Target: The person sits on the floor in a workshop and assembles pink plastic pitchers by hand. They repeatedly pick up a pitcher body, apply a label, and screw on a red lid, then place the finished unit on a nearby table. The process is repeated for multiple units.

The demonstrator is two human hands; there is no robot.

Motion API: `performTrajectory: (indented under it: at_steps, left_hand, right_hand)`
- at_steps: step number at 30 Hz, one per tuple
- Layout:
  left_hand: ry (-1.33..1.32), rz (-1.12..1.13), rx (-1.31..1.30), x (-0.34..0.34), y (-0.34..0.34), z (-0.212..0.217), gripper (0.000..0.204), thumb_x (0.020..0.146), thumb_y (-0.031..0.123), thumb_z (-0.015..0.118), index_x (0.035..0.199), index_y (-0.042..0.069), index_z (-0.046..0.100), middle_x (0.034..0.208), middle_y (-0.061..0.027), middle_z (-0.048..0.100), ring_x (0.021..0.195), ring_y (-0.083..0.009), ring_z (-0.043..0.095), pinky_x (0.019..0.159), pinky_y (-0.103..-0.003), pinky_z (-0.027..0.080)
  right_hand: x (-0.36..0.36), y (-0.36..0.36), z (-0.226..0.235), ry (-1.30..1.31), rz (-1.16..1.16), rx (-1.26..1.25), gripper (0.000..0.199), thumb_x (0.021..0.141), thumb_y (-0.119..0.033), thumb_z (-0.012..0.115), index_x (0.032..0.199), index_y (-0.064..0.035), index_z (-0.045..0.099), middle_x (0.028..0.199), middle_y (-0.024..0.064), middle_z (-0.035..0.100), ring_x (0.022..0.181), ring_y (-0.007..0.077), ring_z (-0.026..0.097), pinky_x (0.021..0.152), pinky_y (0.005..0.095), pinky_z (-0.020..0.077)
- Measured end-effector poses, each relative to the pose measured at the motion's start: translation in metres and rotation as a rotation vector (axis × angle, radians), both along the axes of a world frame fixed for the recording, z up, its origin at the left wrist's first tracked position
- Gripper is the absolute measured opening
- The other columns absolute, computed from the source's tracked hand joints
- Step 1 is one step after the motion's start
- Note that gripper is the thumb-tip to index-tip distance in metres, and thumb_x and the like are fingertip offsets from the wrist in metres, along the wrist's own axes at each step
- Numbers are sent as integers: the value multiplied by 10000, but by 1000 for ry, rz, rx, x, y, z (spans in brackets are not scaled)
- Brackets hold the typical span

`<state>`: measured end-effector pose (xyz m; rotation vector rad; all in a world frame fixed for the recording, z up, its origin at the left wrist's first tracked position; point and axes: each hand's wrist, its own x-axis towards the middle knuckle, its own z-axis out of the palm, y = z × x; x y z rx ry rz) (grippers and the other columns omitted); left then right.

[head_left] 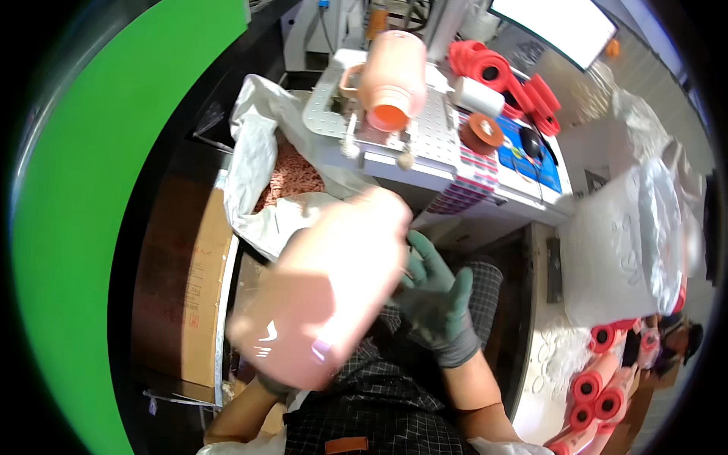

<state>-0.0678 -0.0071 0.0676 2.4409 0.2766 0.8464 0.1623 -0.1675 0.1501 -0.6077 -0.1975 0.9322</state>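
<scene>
- Blurred in mid-air, here's our big pink jug [326, 284], our mostly hidden left hand [274, 385] apparently grasping it.
- Our right hand [436, 296] is released, fingers spread beside it.
- A second jug [394, 72] sits on the perforated surface [440, 144]; ours, we judge, isn't set down yet.

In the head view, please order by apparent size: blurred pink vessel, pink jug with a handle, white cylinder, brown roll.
1. Blurred pink vessel
2. Pink jug
3. White cylinder and brown roll: they look alike, so unranked.
</scene>
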Motion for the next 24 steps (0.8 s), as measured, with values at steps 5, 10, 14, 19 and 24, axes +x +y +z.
performTrajectory:
  at_steps: [5,10,14,19,24]
  left_hand:
    - [189,-583,354,53,-35,9,176,947,155,645,1038,66,766,1173,-132,730,1076,-295,700,1043,-434,542]
    - [290,-200,-404,33,-41,12,308,877,137,776,1155,29,696,1230,-221,673,1150,-392,658,1057,-479,501]
    - [55,-596,-317,107,-75,53,1079,683,409,977,1525,7,436,1456,-227,512,1359,-401,525,1126,-500,435]
    - [244,-1064,-164,181,-96,105,977,693,559,900,1449,41,561,1179,-147,693,1069,-325,677,948,-459,510]
    - [307,-900,41,173,-141,100,804,723,606,806,1329,107,631,1046,-95,656,1016,-269,612,888,-426,472]
  right_hand:
    - [24,-118,-40,-381,-459,-314,818,736,-163,950,1412,3,521,1393,144,630,1286,257,618,1105,435,513]
    - [-20,-173,-52,-503,-362,-294,1001,642,-150,1023,1460,8,467,1493,165,559,1375,271,554,1183,467,444]
    - [-35,-177,-45,-501,-215,-277,944,672,-161,1002,1458,16,510,1548,175,519,1429,275,505,1213,462,396]
    - [-18,-210,-8,-1077,-335,-638,370,804,-111,795,1158,-12,748,1384,181,608,1257,286,612,1059,407,504]
    - [-29,-200,52,-1483,-162,-964,118,857,-125,699,944,-48,719,938,149,728,823,347,683,764,424,562]
